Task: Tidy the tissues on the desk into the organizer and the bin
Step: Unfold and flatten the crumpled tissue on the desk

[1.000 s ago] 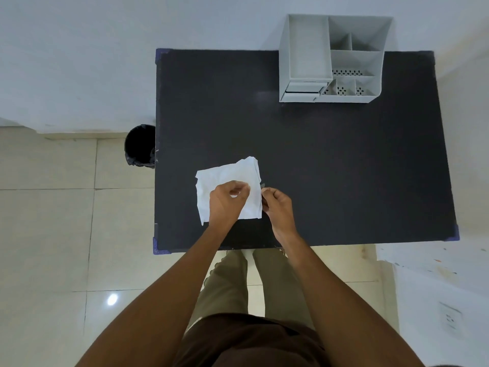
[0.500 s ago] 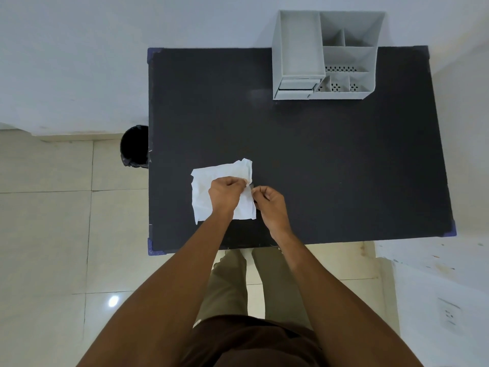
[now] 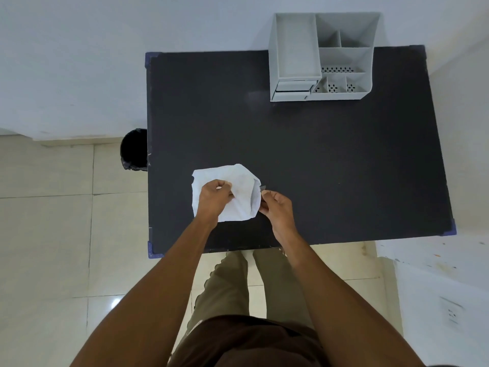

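A white tissue (image 3: 243, 186) lies partly lifted on the black desk (image 3: 330, 168) near its front left. My left hand (image 3: 214, 198) pinches the tissue's middle from above. My right hand (image 3: 277, 207) holds the tissue's right edge with its fingertips. The tissue bulges upward between both hands. A grey desk organizer (image 3: 321, 58) with several compartments stands at the desk's far right. A black bin (image 3: 133, 149) sits on the floor against the desk's left side.
A white wall runs behind the desk. Beige floor tiles (image 3: 53, 234) spread to the left and under the desk front. A white surface (image 3: 436, 287) with a wall socket lies at the right. My legs stand at the desk's front edge.
The tissue has been gathered from a flat sheet into a rounder, raised shape. My hands stay on it at nearly the same spot.
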